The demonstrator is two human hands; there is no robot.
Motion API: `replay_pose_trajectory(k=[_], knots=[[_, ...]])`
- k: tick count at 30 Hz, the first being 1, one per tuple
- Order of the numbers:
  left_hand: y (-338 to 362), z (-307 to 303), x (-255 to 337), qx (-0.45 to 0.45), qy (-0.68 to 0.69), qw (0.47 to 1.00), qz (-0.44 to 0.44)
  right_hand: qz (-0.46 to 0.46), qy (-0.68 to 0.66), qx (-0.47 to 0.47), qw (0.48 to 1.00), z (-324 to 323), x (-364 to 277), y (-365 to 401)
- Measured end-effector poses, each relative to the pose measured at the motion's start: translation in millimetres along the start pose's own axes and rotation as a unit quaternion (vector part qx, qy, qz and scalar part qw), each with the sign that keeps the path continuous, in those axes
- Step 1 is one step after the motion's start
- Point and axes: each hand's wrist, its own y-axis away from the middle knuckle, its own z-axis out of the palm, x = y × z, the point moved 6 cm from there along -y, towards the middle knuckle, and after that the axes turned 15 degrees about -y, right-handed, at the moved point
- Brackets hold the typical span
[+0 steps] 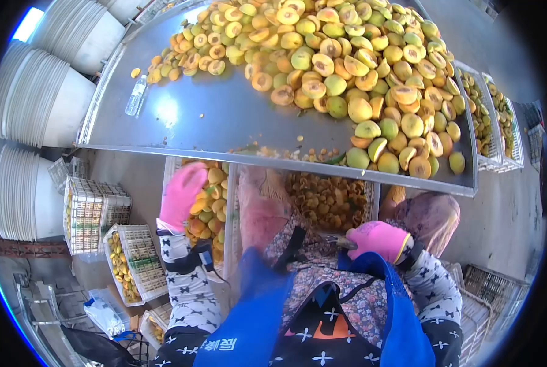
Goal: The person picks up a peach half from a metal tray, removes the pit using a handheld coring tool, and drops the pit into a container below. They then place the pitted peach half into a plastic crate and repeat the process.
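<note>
Below the metal table (pixel 181 131), yellow-orange fruit (pixel 214 225) beside the left hand (pixel 183 194), grip unclear; right hand (pixel 378 240) tight around small tool (pixel 345 243).

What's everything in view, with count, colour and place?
Metal table: one, grey, ahead
Fruit halves: uncountable, yellow, orange and green, heaped on table
Bottle: one, clear, table's left side
Fruit crate: one, pale, table's near side, left
Crate of brownish pieces: one, pale, between the legs
Side crates: two, white, beyond table's right
Floor crates: several, whitish, left and lower right
Tub stacks: at least three, white, far left
Plastic bag: one, white and blue, lower left
Hand tool: one, dark, near centre
Garment: one, blue, worn
Left grip: one, pink, over fruit crate
Right grip: one, pink, holding hand tool
</note>
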Motion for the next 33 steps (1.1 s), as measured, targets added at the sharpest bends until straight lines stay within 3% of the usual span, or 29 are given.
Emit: replay_pose_trajectory(k=[3,5,7,9,13,14,17,19,22,25,26,28,31,33], knots=[[-34,-9,8,0.097,0.062,0.993,-0.035,-0.013,-0.009,0.041,0.999,-10,-4,-10],[-83,37,13,0.068,0.234,0.967,-0.079,-0.008,-0.029,0.063,0.998,-19,-14,-18],[-130,77,54,0.002,0.139,0.984,-0.113,0.008,-0.021,0.079,0.997,-27,-19,-23],[-167,110,91,-0.043,0.147,0.983,-0.097,0.026,-0.026,0.1,0.994,-35,-18,-21],[-238,186,75,-0.008,-0.072,0.997,0.009,0.035,-0.051,0.17,0.983,-43,-6,-11],[-233,191,79,0.006,-0.133,0.991,0.023,0.041,-0.06,0.178,0.981,-44,-4,-9],[-209,191,76,-0.125,0.016,0.992,0.014,0.034,-0.079,0.212,0.973,-53,-5,-9],[-189,192,74,-0.096,0.122,0.988,0.001,-0.046,-0.079,0.29,0.953,-67,-16,-14],[-142,169,113,-0.145,0.401,0.904,-0.013,-0.026,-0.173,0.385,0.906,-88,-27,-20],[-82,141,171,-0.223,0.536,0.813,0.044,-0.051,-0.259,0.471,0.842,-101,-51,-22],[-67,138,184,-0.218,0.545,0.807,0.064,-0.063,-0.284,0.497,0.818,-105,-60,-21],[-41,139,208,-0.205,0.566,0.792,0.104,-0.101,-0.212,0.54,0.808,-110,-70,-22],[-8,152,224,-0.217,0.598,0.768,0.076,-0.114,-0.147,0.553,0.812,-109,-79,-18],[9,146,232,-0.177,0.557,0.806,0.092,-0.126,-0.09,0.552,0.82,-105,-76,-17]])
